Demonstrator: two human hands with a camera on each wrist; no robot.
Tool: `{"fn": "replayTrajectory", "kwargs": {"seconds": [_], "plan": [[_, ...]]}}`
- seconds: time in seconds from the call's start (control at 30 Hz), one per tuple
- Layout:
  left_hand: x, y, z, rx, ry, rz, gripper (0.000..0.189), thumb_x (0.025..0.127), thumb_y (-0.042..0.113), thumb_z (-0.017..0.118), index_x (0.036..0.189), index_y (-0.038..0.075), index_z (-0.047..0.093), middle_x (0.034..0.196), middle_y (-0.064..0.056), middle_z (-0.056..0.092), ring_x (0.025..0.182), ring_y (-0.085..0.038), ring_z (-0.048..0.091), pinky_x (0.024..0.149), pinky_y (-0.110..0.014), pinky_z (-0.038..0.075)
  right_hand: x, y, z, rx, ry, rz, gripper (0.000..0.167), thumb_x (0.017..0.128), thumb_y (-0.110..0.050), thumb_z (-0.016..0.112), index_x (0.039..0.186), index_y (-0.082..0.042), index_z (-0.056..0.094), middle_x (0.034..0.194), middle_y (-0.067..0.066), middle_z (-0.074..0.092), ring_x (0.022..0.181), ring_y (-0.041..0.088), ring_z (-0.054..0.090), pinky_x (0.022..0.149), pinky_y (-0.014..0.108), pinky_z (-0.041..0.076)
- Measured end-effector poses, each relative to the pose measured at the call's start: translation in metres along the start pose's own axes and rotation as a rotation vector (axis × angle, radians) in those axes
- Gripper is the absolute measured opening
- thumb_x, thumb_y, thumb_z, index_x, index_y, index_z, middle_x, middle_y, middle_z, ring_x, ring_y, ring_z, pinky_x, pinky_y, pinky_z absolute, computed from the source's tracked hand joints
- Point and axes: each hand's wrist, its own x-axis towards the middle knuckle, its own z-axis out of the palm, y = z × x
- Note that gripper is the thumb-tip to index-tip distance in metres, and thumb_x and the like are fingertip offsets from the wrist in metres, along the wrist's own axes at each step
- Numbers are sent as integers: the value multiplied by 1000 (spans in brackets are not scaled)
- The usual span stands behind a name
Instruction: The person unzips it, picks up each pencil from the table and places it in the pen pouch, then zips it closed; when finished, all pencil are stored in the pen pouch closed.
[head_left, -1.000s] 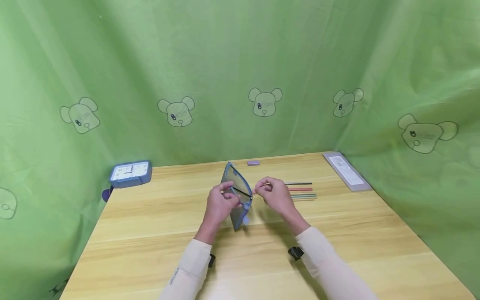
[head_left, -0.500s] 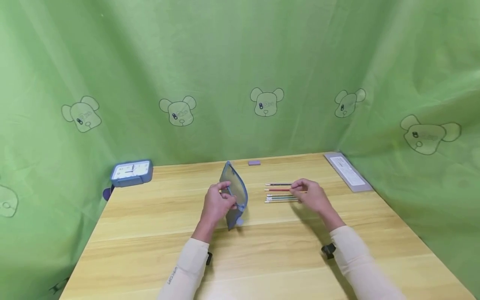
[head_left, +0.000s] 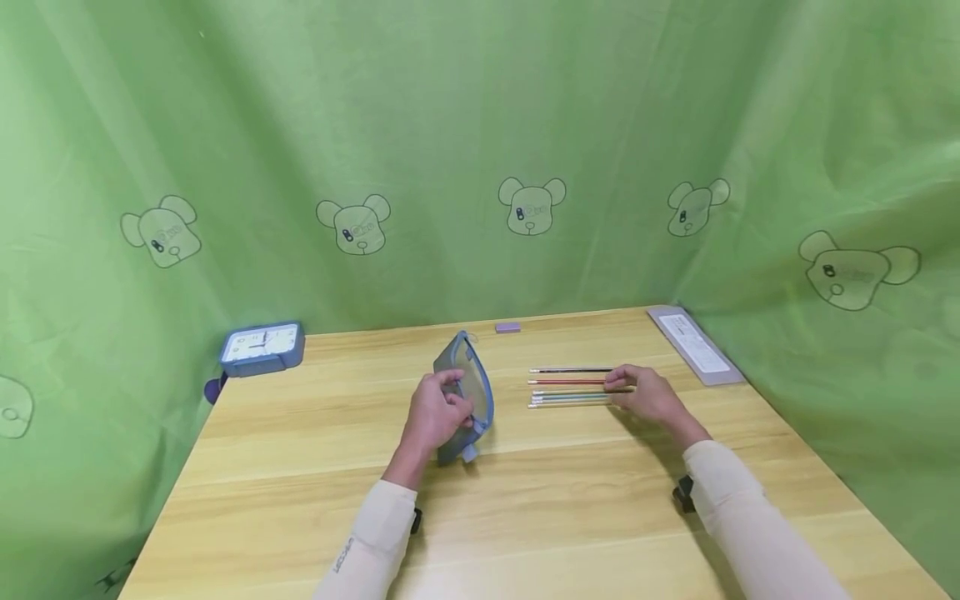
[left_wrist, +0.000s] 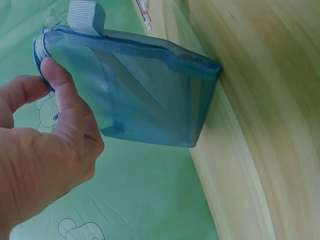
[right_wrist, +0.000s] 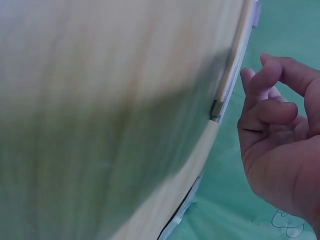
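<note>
My left hand (head_left: 437, 414) pinches the rim of a blue mesh zip pouch (left_wrist: 145, 95) between thumb and fingers. The pouch (head_left: 477, 385) stands on edge over the table, its mouth gaping to the right. Through its mesh in the left wrist view runs a dark diagonal band. Over the right ends of a row of pencils hovers my right hand (head_left: 648, 396), fingers loosely bent. The right wrist view shows that hand (right_wrist: 280, 115) with nothing visible in it. A black pencil (head_left: 566, 369), a red pencil (head_left: 566, 382) and several lighter pencils (head_left: 562, 400) lie side by side, white eraser ends to the left.
A small purple block (head_left: 507, 327) lies near the back edge of the wooden table (head_left: 525, 533). At the back left stands a blue clock (head_left: 258, 363), with a dark purple object (head_left: 213, 390) beside it. A grey flat board with a white label (head_left: 693, 343) lies back right.
My right hand has gone from the pouch mouth rightward to the pencils' far ends. The dark stick seen in the pouch mouth no longer shows there. The pouch has tilted slightly.
</note>
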Motion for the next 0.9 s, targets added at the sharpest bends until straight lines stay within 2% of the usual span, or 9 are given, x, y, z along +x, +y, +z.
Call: {"fn": "replayTrajectory", "kwargs": {"seconds": [0.07, 0.17, 0.23, 0.3, 0.43, 0.63, 0.8, 0.9], "plan": [[0, -1, 1, 1, -4, 0, 62, 87, -12, 65, 148, -4, 58, 143, -28, 50, 70, -13, 64, 67, -27, 70, 0, 3, 3, -50, 6, -31, 30, 95, -10, 79, 122, -1, 70, 120, 20, 78, 90, 18, 72, 76, 27, 61], [-1, -1, 1, 2, -7, 4, 62, 86, -13, 65, 148, -5, 59, 142, -29, 49, 69, -13, 64, 67, -27, 69, -1, 2, 5, -109, 13, -86, 28, 93, -9, 80, 118, 0, 71, 113, 19, 80, 99, 31, 74, 87, 43, 62], [0, -1, 1, -3, -9, 5, 62, 87, -12, 67, 148, -5, 59, 142, -29, 50, 69, -12, 63, 67, -27, 70, -2, 0, 6, -134, 17, -97, 27, 92, -7, 80, 116, 0, 72, 110, 17, 80, 104, 37, 73, 94, 54, 60], [0, -1, 1, -5, -13, 5, 61, 88, -11, 68, 148, -5, 58, 141, -28, 50, 69, -11, 63, 67, -27, 70, -4, -1, 6, -154, 14, -96, 27, 91, -7, 80, 115, 1, 71, 109, 18, 79, 105, 40, 72, 96, 58, 59], [-1, -1, 1, -7, -19, 3, 60, 89, -11, 69, 148, -5, 58, 140, -28, 50, 69, -10, 61, 68, -27, 70, -7, -3, 7, -172, 7, -64, 27, 91, -5, 80, 116, 2, 71, 109, 18, 78, 102, 37, 71, 93, 55, 62], [-1, -3, 2, 14, -16, 13, 62, 87, -12, 65, 148, -5, 58, 142, -28, 49, 68, -12, 63, 67, -26, 69, -12, -7, 10, -210, 43, -104, 24, 89, -3, 80, 112, -2, 73, 110, 17, 78, 107, 38, 71, 97, 56, 61], [0, -4, 3, 35, -9, 27, 60, 87, -12, 65, 146, -4, 60, 139, -24, 51, 68, -12, 62, 66, -25, 69, -15, -12, 12, -208, 7, -131, 20, 88, 0, 79, 107, -5, 74, 100, 9, 75, 95, 26, 65, 82, 36, 56], [0, -5, 3, 37, -10, 26, 59, 87, -11, 66, 146, -3, 61, 138, -23, 51, 67, -10, 60, 66, -25, 69, -17, -13, 14, -226, -13, -150, 18, 88, 0, 79, 105, -6, 74, 95, 4, 74, 90, 21, 63, 77, 30, 52]]}}
